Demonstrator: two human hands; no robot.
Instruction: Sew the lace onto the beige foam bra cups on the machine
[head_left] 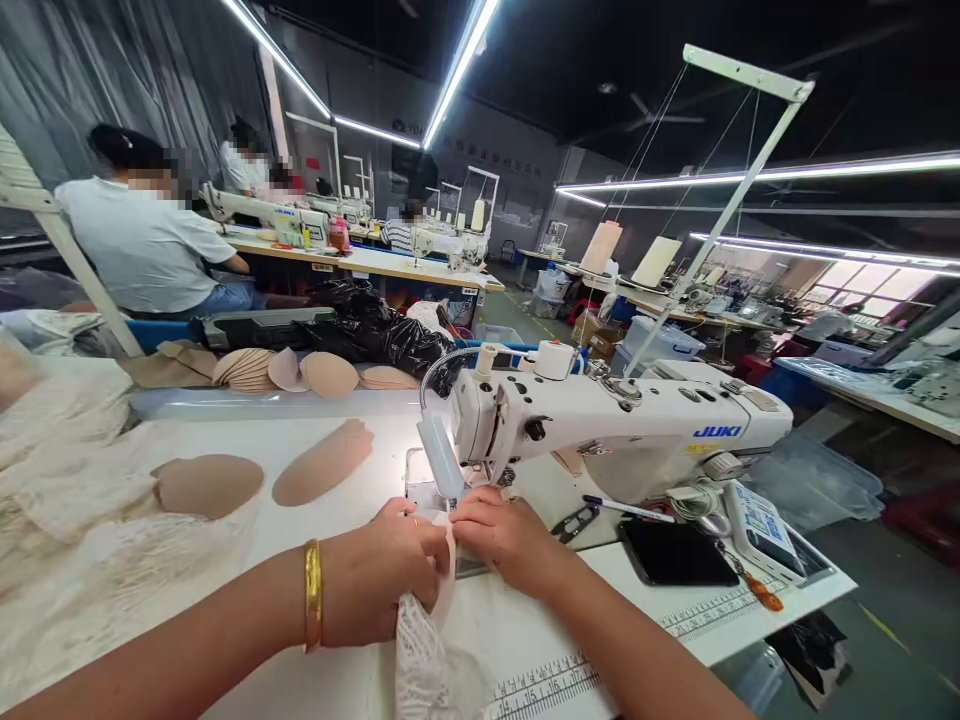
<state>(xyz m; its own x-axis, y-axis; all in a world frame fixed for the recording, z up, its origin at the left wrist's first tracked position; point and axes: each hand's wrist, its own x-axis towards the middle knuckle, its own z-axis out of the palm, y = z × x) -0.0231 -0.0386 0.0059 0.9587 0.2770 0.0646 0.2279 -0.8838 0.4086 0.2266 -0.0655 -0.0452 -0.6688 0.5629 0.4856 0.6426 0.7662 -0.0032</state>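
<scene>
White lace fabric [421,655] hangs from between my two hands over the front edge of the table. My left hand [382,570], with a gold bangle at the wrist, is closed on the fabric. Close beside it, my right hand [506,535] pinches the same fabric just in front of the needle area. The white sewing machine [600,420] stands behind my hands, its small lamp [441,455] lit over the stitching spot. The needle and presser foot are mostly hidden by the lamp and my fingers.
Beige oval pads [211,486] lie left, with more pads [330,375] along the back edge. Cream lace [52,500] is heaped at far left. A phone [679,552], pen [628,509] and thread snips [576,523] lie right. A person [150,240] sits at another machine.
</scene>
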